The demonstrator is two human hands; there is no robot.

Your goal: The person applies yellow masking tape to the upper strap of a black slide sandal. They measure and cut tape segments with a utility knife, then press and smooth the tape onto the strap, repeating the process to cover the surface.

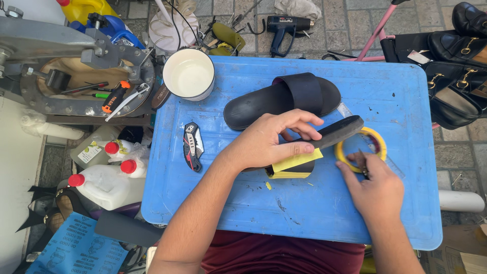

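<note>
Centrally on the blue plastic table (304, 213), the left hand (269, 142) clamps its fingers over a black slide sandal (335, 133), long axis running lower left to upper right. Right hand (378, 190) pinches a small tool against the yellow tape roll (378, 139).

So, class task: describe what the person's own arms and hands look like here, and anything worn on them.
Both forearms are bare, with no sleeves reaching into view. The left hand and right hand wear no gloves, and no rings, watch or bracelet show. The only clothing visible is a dark red garment at the bottom edge, below the blue table.
</note>
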